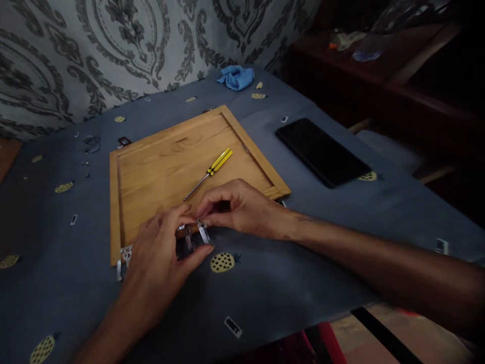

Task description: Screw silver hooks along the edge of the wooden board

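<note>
A wooden panel with a raised frame (151,172) lies flat on a blue sheet. A yellow-handled screwdriver (210,172) rests on it, untouched. At the panel's near edge my left hand (159,263) is curled around a small metal hinge (193,237), thumb beneath it. My right hand (238,207) pinches its fingertips together at the same hinge, on something too small to name. A second metal hinge (124,258) sits at the panel's near left corner.
A black phone (322,150) lies right of the panel. A crumpled blue cloth (235,77) sits at the far edge by patterned fabric. Small clear bits (90,144) lie left of the panel. Dark wooden furniture (379,65) stands at the right.
</note>
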Available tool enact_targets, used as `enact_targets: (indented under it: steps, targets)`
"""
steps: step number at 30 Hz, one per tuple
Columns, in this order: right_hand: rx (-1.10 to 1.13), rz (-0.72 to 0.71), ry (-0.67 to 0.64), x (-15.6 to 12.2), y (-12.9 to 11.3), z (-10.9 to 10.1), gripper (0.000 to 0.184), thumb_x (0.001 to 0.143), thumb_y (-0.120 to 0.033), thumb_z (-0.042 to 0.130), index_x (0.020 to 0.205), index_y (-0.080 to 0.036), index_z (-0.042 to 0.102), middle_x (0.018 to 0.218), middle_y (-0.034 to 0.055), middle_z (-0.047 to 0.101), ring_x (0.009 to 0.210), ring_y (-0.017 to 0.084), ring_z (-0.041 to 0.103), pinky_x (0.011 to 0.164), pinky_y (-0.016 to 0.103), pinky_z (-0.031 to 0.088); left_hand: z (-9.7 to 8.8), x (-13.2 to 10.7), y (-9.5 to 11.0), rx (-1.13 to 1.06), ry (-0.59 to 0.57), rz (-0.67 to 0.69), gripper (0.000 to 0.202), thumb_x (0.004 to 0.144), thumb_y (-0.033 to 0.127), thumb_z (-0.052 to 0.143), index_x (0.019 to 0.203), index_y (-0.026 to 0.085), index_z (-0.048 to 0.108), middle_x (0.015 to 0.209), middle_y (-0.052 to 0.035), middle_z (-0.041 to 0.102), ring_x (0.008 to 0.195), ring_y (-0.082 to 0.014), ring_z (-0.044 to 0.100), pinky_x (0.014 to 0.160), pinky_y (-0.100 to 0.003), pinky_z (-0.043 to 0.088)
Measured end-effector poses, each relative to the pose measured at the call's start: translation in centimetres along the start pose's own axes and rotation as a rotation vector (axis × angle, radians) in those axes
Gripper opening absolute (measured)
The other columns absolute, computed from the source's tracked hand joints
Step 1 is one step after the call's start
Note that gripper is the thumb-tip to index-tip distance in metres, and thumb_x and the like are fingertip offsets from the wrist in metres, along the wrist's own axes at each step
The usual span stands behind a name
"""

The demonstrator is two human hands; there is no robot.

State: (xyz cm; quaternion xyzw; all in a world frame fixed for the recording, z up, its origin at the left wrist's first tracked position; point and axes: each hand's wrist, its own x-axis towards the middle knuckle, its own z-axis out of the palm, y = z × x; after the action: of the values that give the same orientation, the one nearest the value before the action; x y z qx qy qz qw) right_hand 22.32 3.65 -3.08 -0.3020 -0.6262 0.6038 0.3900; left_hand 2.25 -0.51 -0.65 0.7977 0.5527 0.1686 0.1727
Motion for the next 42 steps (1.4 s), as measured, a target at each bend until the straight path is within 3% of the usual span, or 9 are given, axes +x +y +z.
enact_targets:
  steps: [9,13,21,28,35,42]
  targets:
    - [0.006,0.008,-0.013,0.04,0.05,0.2,0.008,0.078,-0.02,0.071,0.083,-0.014,0.073,0.075,0.0001,0.071,0.07,0.01,0.065,0.066,0.022,0.05,-0.12,0.14,0.12,-0.009,-0.019,-0.007,0.053,0.078,0.038,0.077,0.125,0.03,0.053,0.108,-0.0011,0.073,0.104,-0.0294,0.067,0.092,-0.05,0.05]
    - [-0.082,-0.002,-0.002,0.06,-0.14,0.24,0.004,0.079,-0.013,0.069,0.08,-0.014,0.072,0.074,-0.0009,0.07,0.068,0.009,0.064,0.064,0.021,0.049,-0.11,0.08,0.06,-0.007,-0.01,0.01,0.054,0.078,0.038,0.077,0.125,0.03,0.052,0.113,-0.0022,0.073,0.108,-0.03,0.066,0.094,-0.05,0.05]
    - [-0.303,-0.054,0.022,0.03,-0.25,0.51,0.019,0.078,0.002,0.067,0.084,-0.014,0.074,0.077,-0.0018,0.071,0.071,0.008,0.064,0.066,0.019,0.047,-0.12,0.06,0.03,0.012,-0.013,0.02,0.045,0.078,0.037,0.077,0.117,0.028,0.056,0.114,-0.004,0.072,0.106,-0.0301,0.067,0.09,-0.05,0.052]
    - [-0.372,-0.078,0.01,0.1,-0.13,0.45,0.018,0.08,-0.001,0.067,0.088,-0.015,0.075,0.081,0.0003,0.074,0.075,0.01,0.067,0.07,0.022,0.049,-0.1,0.04,0.12,-0.004,-0.018,0.01,0.047,0.079,0.039,0.076,0.119,0.027,0.054,0.113,-0.0048,0.072,0.105,-0.0303,0.067,0.091,-0.052,0.051]
    - [-0.299,-0.119,-0.001,0.04,0.2,0.51,0.009,0.086,-0.01,0.066,0.089,-0.014,0.074,0.083,0.0015,0.074,0.078,0.011,0.066,0.072,0.022,0.048,-0.18,0.07,0.21,0.02,-0.017,0.033,0.048,0.079,0.036,0.077,0.119,0.026,0.054,0.109,-0.0029,0.073,0.104,-0.0293,0.068,0.091,-0.049,0.051]
    - [-0.268,-0.069,0.003,0.12,-0.65,-0.27,0.012,0.087,-0.009,0.062,0.09,-0.011,0.074,0.08,0.002,0.072,0.075,0.012,0.064,0.069,0.023,0.047,-0.32,0.08,0.38,-0.01,-0.037,0.028,0.047,0.081,0.035,0.076,0.122,0.027,0.053,0.113,-0.0022,0.074,0.108,-0.0291,0.067,0.093,-0.05,0.05]
